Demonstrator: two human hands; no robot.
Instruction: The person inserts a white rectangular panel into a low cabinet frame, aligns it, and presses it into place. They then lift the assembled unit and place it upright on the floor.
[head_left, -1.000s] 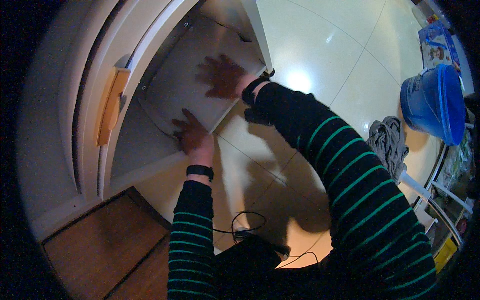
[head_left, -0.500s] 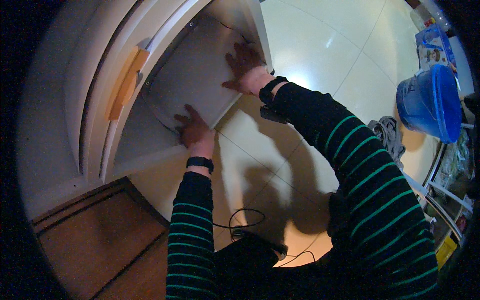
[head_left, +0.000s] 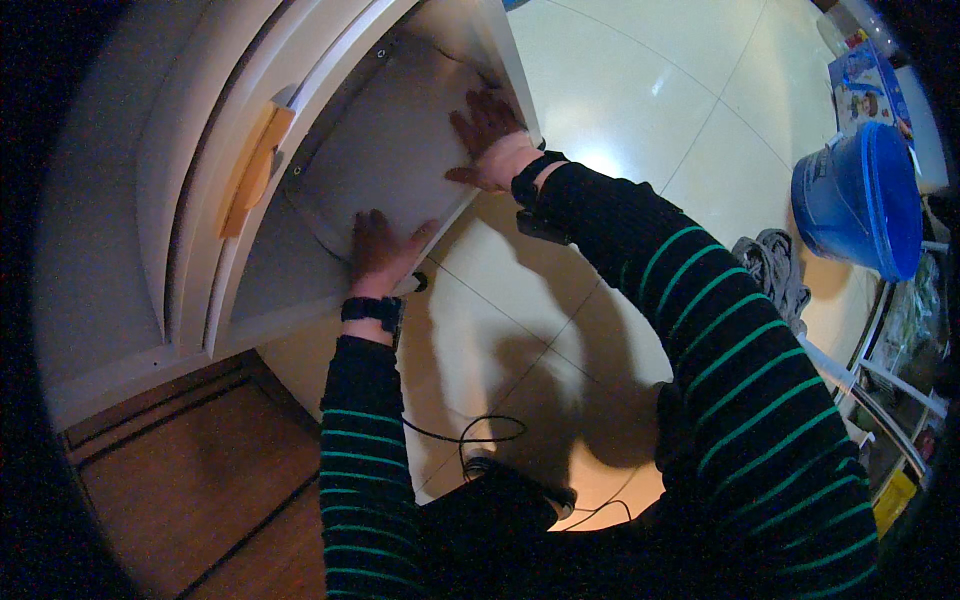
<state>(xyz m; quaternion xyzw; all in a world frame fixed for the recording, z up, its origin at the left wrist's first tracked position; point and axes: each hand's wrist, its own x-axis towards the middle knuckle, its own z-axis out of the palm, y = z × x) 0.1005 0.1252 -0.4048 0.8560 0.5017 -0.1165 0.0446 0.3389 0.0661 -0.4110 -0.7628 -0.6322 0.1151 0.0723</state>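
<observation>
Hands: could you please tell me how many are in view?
2: the left hand, low on the gray panel, and the right hand, higher up near its right edge.

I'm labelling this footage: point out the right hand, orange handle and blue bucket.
Right hand [head_left: 498, 150]: head view, back of the hand.
Orange handle [head_left: 253, 172]: head view, on its middle.
Blue bucket [head_left: 843, 205]: head view, on its outer side.

Our right hand sits farther forward on the panel than our left hand, the handle left of both; we have cable on the floor between our forearms, and out right (well apart from us) cloth this side of the bucket, box behind.
</observation>
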